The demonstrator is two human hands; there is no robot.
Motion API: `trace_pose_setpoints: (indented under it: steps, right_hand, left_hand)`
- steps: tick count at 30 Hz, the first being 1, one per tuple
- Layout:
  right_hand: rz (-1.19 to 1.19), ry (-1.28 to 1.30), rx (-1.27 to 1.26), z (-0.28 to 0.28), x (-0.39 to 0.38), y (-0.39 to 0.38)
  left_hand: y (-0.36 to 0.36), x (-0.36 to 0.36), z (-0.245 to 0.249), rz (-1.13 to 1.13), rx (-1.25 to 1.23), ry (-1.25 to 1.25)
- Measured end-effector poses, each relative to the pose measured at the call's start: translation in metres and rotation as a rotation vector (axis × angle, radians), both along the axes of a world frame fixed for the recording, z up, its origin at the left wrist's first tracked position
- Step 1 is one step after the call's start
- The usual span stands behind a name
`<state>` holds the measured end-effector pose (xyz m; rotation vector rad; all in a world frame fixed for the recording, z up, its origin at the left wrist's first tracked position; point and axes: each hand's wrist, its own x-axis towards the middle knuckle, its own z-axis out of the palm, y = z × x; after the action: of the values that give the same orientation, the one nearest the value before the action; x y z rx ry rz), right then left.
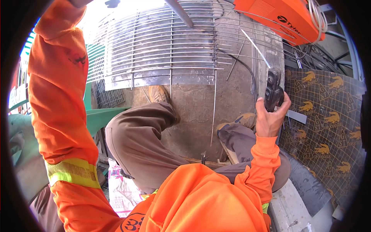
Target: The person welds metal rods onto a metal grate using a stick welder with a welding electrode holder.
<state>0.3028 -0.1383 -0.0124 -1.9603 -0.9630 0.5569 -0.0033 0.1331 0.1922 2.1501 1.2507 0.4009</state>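
My right hand [272, 116] grips a black electrode holder [273, 89] at the right, thumb and fingers around its sides. From its top a thin welding rod [255, 48] points up and to the left, over the right ends of the metal grid. My left arm, in an orange sleeve [58, 96], reaches up along the left; only a sliver of my left hand [80, 2] shows at the top edge, its fingers out of frame. The grid of thin parallel bars [170, 46] lies over a shiny metal sheet [119, 83] in front of my feet.
An orange machine [278, 19] with coiled pale cable [317, 19] stands at the upper right. Below it lies a dark printed board [328, 123]. A grey tube [179, 13] slants over the grid. My shoes [158, 94] rest on the concrete floor [193, 112]. Green metal [102, 120] is at the left.
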Motion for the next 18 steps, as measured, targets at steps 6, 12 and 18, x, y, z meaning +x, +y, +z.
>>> trace_pose_setpoints:
  steps: [6,12,18]
  right_hand:
    - [0.033,-0.031,0.037,0.001,-0.005,0.001]
    - [0.055,0.068,0.054,0.001,-0.01,0.002]
    - [0.074,0.051,0.068,0.002,-0.011,0.004]
  left_hand:
    - [0.003,0.013,0.003,-0.105,-0.019,0.017]
    - [0.005,0.019,-0.001,-0.161,-0.031,-0.055]
    - [0.005,0.028,0.018,-0.27,-0.093,0.044]
